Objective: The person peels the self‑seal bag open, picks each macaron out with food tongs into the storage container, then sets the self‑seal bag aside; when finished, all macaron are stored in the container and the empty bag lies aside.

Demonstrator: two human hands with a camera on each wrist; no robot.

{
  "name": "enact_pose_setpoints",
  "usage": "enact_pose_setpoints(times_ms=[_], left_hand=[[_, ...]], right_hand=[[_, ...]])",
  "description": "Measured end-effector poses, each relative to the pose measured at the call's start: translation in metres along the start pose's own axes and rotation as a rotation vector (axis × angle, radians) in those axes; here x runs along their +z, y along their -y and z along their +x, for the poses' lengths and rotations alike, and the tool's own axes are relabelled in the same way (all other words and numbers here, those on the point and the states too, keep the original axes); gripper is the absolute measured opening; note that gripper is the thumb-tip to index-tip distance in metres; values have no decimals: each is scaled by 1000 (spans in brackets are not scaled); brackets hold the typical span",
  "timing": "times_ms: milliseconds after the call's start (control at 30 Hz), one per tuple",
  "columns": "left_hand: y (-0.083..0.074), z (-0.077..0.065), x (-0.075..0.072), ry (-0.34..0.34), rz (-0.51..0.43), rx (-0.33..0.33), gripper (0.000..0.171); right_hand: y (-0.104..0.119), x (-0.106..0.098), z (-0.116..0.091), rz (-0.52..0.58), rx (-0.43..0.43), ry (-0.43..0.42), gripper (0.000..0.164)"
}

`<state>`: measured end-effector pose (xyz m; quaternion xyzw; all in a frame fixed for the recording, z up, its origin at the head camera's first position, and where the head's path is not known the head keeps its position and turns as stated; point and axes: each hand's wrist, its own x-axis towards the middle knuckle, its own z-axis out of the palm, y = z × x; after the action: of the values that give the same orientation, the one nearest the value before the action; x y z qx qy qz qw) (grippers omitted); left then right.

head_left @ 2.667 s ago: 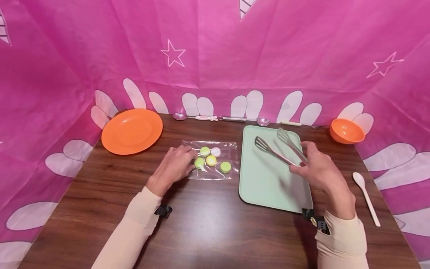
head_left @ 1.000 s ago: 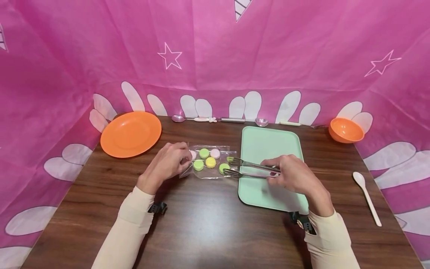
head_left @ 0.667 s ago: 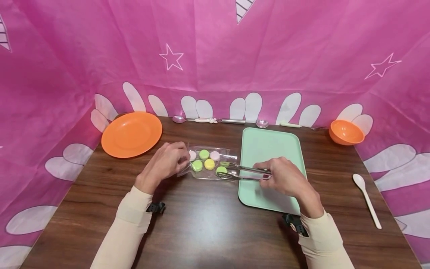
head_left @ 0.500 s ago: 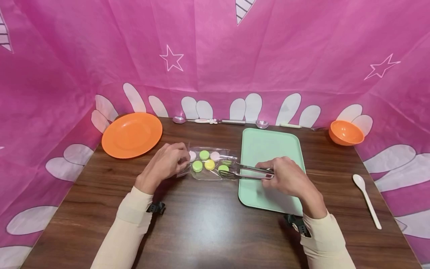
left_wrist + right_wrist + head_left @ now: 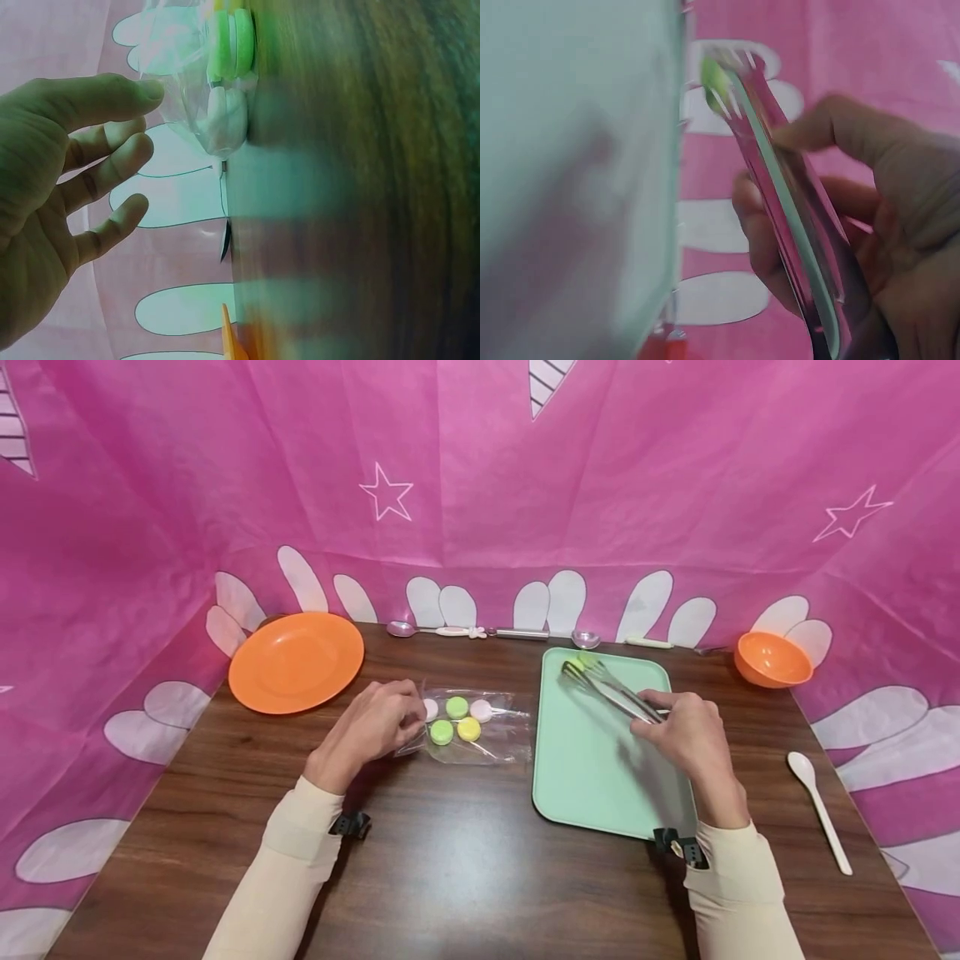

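In the head view my left hand (image 5: 371,727) pinches the left end of a clear plastic bag (image 5: 495,750) lying on the table. Several macarons show in the bag: a yellow one (image 5: 468,729), green ones (image 5: 442,732) and pale pink ones (image 5: 481,711). The left wrist view has the thumb and index finger (image 5: 127,96) at the bag's plastic. My right hand (image 5: 690,735) grips metal tongs (image 5: 618,695) above the far part of a mint-green tray (image 5: 600,777). A green macaron (image 5: 714,84) sits between the tong tips, raised off the tray.
An orange plate (image 5: 296,662) stands at the back left, an orange bowl (image 5: 774,660) at the back right. A white spoon (image 5: 821,814) lies right of the tray. Several utensils, including a ladle (image 5: 585,639), line the back edge by the pink cloth (image 5: 480,485).
The tongs closed on the green macaron at the bag's right end. My right hand has carried it right and away to the tray's far part. My left hand stays at the bag.
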<state>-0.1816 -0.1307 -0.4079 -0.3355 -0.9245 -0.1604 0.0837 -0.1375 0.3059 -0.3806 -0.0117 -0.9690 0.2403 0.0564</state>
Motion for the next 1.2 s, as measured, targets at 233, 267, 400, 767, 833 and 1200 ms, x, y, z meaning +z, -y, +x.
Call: enact_pose_setpoints(times_ms=[233, 267, 400, 767, 833, 1200], left_hand=[[-2, 1, 1, 4, 12, 6, 6], [-2, 1, 1, 6, 11, 4, 6], [-2, 2, 2, 4, 11, 4, 7], [-2, 2, 3, -2, 24, 2, 7], [-2, 1, 3, -5, 33, 0, 7], [-2, 0, 2, -11, 42, 11, 9]], right_hand=[[-11, 16, 7, -27, 76, -52, 49], [-11, 16, 7, -30, 79, -51, 49], [-7, 10, 6, -32, 92, -47, 51], [23, -25, -10, -26, -83, 166, 40], [29, -24, -12, -35, -122, 246, 38], [52, 24, -8, 24, -270, 294, 38]])
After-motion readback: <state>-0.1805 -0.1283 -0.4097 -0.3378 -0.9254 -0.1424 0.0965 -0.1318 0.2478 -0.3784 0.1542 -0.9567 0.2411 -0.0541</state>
